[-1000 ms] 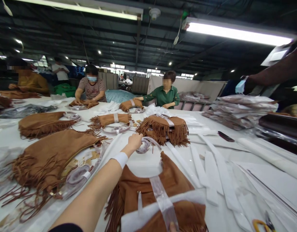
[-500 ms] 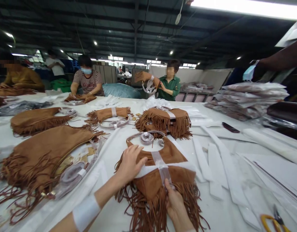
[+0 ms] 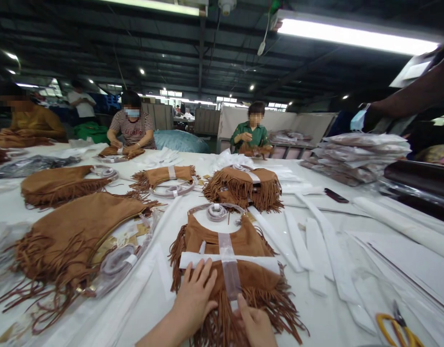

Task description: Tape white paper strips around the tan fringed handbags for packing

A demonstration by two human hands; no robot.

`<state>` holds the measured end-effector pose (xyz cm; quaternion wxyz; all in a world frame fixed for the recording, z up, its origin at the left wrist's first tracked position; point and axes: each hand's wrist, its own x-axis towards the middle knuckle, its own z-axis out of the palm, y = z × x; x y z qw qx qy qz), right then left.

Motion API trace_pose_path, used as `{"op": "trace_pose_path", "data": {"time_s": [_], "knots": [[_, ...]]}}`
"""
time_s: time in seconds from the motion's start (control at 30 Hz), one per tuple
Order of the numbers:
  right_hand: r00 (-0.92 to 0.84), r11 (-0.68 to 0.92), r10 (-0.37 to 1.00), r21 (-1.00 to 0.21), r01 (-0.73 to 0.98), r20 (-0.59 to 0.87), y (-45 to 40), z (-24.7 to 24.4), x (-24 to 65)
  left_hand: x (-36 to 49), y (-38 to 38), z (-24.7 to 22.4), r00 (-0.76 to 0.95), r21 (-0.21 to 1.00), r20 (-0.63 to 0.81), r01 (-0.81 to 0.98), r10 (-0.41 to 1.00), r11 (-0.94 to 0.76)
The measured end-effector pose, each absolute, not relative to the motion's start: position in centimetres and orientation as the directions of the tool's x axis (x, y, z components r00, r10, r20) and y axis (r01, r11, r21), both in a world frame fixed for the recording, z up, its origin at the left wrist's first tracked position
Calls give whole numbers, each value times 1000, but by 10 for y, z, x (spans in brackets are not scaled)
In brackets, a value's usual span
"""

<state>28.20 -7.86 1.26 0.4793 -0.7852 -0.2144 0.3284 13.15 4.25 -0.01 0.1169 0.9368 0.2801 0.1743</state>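
A brown fringed bag (image 3: 251, 241) lies folded in front of me, with a white paper strip (image 3: 256, 262) across it and a clear band (image 3: 228, 260) running down its middle. My left hand (image 3: 195, 296) rests on the bag's lower left part, fingers spread, their tips by the paper strip. Fingers of my right hand (image 3: 253, 320) are pressed at the lower end of the clear band, over the fringe; the fingertips are partly hidden. Above the bag's opening sits a wrapped, coiled strap (image 3: 216, 212).
More brown bags lie at the left (image 3: 77, 221) and beyond mine (image 3: 243, 185). White strips (image 3: 316, 255), yellow-handled cutters (image 3: 395, 327) and a dark object (image 3: 335, 195) are at the right. Wrapped packages (image 3: 359, 154) stand stacked behind. Several people work across the table.
My left hand has moved down from the bag's upper part. The bag's lower flap and paper strip lie straighter. The person in green has lowered a bag to the table.
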Motion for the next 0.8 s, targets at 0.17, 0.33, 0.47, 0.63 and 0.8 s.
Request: {"op": "trace_pose_path", "data": {"time_s": [0.17,0.33,0.47,0.63,0.8], "knots": [[535,-309,786,-553,774,310,-91,48,332,127,24,3,772,326,290,476,566,-817],[79,-45,906,-91,995,417,-57,52,351,134,-1,21,897,315,353,153,265,-937],[-47,5,956,142,990,291,-47,41,351,135,5,14,930,366,275,133,243,-921],[-89,18,947,223,975,310,-54,22,368,108,35,14,960,427,247,16,133,-904],[-97,64,944,115,991,315,-57,15,383,85,56,26,969,419,241,-58,49,-906]]}}
